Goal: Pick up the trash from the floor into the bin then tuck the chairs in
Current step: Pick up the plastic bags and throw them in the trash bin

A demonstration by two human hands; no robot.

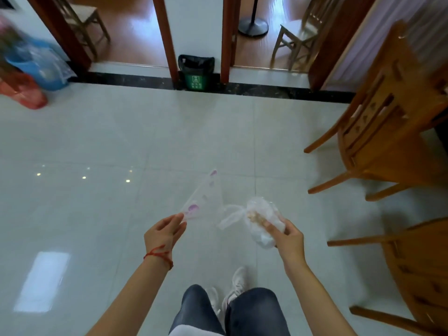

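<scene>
Clear plastic fills my hands: left hand (pixel 164 230) pinches a purple-printed wrapper (pixel 203 198), right hand (pixel 287 235) grips a knotted food bag (pixel 261 221). Carrying step; next, walk to the green bin (pixel 196 72) at twelve o'clock.

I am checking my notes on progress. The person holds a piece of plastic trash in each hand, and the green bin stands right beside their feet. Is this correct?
Not quite. The left hand holds a clear wrapper and the right hand a knotted plastic bag, but the head view shows the green bin far ahead, against the wall between the doorways, not beside the feet.
</scene>
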